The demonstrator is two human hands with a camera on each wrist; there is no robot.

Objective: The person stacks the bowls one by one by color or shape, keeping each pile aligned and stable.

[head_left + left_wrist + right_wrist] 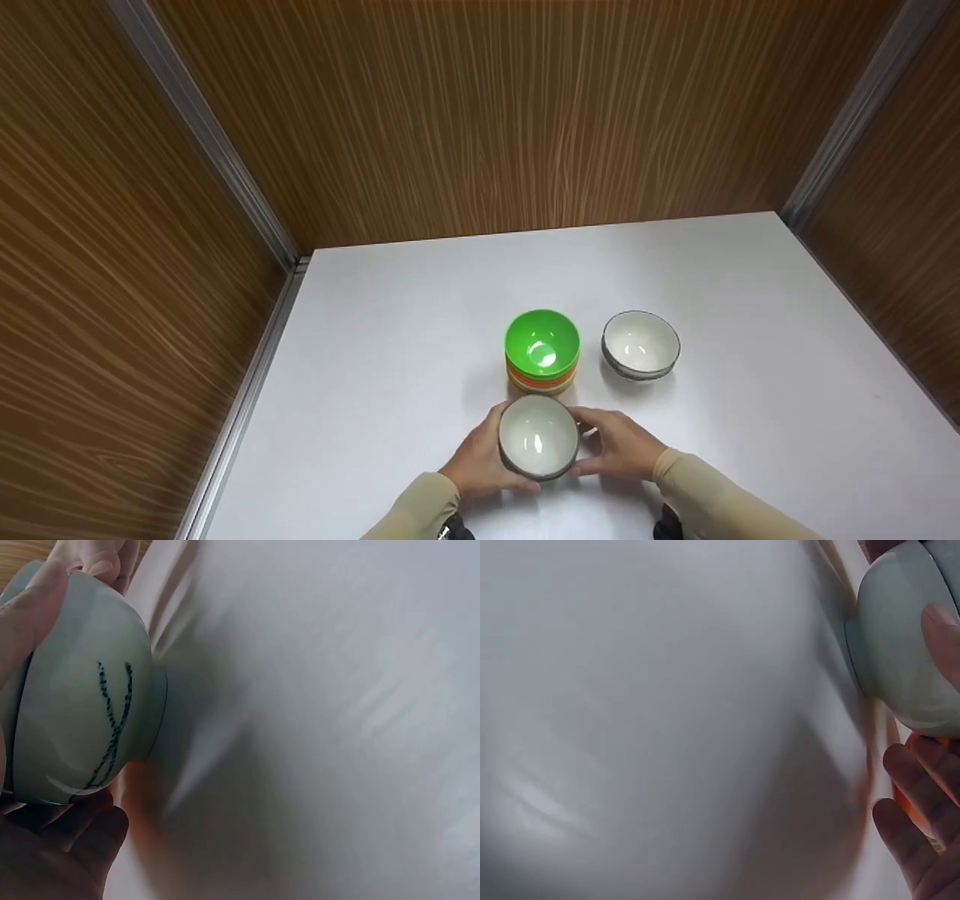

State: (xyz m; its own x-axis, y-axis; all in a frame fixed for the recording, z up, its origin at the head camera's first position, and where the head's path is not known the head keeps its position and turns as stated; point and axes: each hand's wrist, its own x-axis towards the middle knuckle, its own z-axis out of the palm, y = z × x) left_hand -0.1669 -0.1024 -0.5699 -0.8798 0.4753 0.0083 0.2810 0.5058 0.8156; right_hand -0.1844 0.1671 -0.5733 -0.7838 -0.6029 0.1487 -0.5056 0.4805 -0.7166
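In the head view, a white bowl (538, 436) with a dark rim is between my two hands at the table's front. A dark rim line across its side in the left wrist view suggests two nested bowls (82, 690); the outer one bears a dark green crossed pattern. My left hand (482, 457) grips the left side, thumb in front and fingers behind. On the right side, my right hand (619, 444) holds it with thumb and fingertips, the other fingers (911, 836) spread. The foot appears slightly above the table.
Just behind the held bowls stands a stack of coloured bowls (541, 345), green on top, orange and pale ones below. To its right is another white dark-rimmed stack (641, 343). Wood-grain panels (480, 120) enclose the white table (390, 322) at the back and sides.
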